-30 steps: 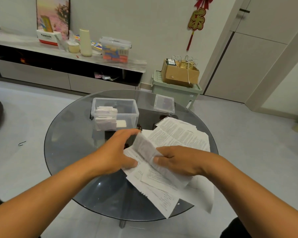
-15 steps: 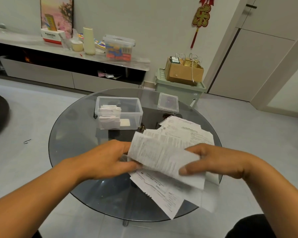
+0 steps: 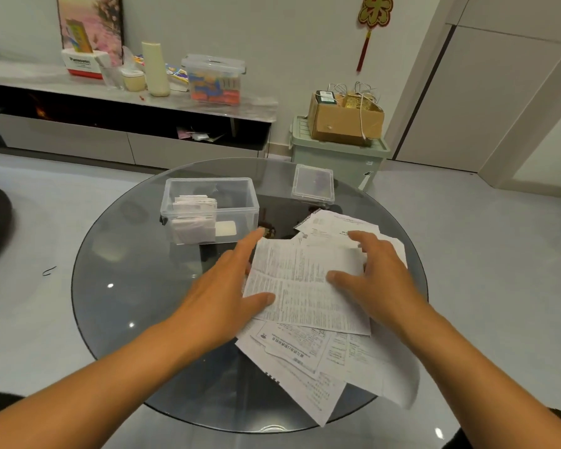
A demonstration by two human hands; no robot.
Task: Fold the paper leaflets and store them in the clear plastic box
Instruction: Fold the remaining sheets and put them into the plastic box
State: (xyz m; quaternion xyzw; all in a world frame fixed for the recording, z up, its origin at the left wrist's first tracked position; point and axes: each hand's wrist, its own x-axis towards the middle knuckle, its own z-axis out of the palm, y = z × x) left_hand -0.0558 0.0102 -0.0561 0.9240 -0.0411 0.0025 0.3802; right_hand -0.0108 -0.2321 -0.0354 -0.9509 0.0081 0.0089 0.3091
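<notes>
— What's sitting behind my table [image 3: 117, 270]?
— A cardboard box [image 3: 344, 124] is resting on a green bin [image 3: 337, 157].
— And along the shelf [image 3: 78, 92]?
— A cream bottle [image 3: 155, 69] is standing near a lidded tub [image 3: 214, 79]; a red charm [image 3: 374, 14] is hanging above.

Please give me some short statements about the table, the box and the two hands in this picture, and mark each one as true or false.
1. The clear plastic box is open and already holds folded leaflets. True.
2. The lid is closed on the box. False: it lies apart on the glass table, to the right of the box.
3. Both hands rest on the top leaflet, the left hand at its left edge, the right hand at its right. True.
4. The top leaflet is lifted in the air. False: it lies flat on the pile of leaflets.
5. The table is square and wooden. False: it is round dark glass.
</notes>
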